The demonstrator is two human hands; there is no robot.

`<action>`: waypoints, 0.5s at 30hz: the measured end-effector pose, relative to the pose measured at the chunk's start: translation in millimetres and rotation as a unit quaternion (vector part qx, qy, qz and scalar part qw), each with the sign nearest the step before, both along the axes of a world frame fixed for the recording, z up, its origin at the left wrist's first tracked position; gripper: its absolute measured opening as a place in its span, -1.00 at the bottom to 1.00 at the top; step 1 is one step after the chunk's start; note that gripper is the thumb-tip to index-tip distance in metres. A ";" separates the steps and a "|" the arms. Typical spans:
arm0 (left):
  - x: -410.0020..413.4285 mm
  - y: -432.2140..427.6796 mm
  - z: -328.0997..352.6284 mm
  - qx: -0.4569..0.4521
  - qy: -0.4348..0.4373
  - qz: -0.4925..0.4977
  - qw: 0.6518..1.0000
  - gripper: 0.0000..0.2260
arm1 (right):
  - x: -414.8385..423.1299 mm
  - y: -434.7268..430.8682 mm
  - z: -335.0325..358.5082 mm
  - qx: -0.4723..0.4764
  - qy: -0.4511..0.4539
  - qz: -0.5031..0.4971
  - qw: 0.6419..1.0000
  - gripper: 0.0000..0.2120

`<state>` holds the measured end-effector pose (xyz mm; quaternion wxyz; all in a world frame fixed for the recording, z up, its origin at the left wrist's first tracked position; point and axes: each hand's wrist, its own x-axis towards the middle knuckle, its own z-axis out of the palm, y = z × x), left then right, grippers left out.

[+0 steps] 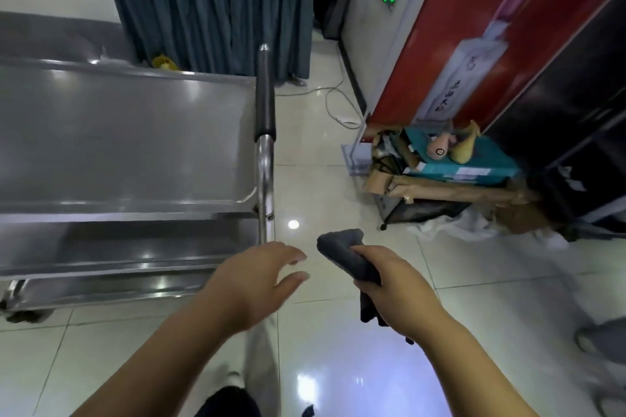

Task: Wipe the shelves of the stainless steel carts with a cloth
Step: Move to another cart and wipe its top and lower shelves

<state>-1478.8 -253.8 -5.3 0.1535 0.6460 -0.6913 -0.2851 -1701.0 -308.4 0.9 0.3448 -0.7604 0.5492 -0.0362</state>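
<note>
A stainless steel cart (128, 139) fills the left half of the view, its top shelf bare and shiny, with lower shelves (118, 247) showing beneath the near edge. Its handle bar with a black grip (266, 95) runs along the right end. My right hand (396, 284) grips a bunched dark grey cloth (349, 254) in the air over the floor, to the right of the cart. My left hand (257, 278) hovers beside it with fingers spread and relaxed, holding nothing, just below the cart's near right corner.
Glossy tiled floor (321, 179) lies to the right of the cart. A heap of cardboard and a teal box (457, 162) with soft toys sits against a red panel (474, 27). A skirted grey-blue table (210, 3) stands behind the cart. A cable trails across the floor.
</note>
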 end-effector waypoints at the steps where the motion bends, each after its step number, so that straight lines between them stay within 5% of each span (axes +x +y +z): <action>1: -10.7 -12.5 6.7 -0.010 -0.004 -0.007 1.000 -0.65 | -11.8 -12.3 2.0 -0.008 -0.006 -0.009 1.000 -0.68; 15: -72.7 -261.5 46.6 -0.133 -0.091 0.031 0.986 -0.66 | -69.6 -271.2 30.9 -0.089 -0.032 0.022 0.995 -0.69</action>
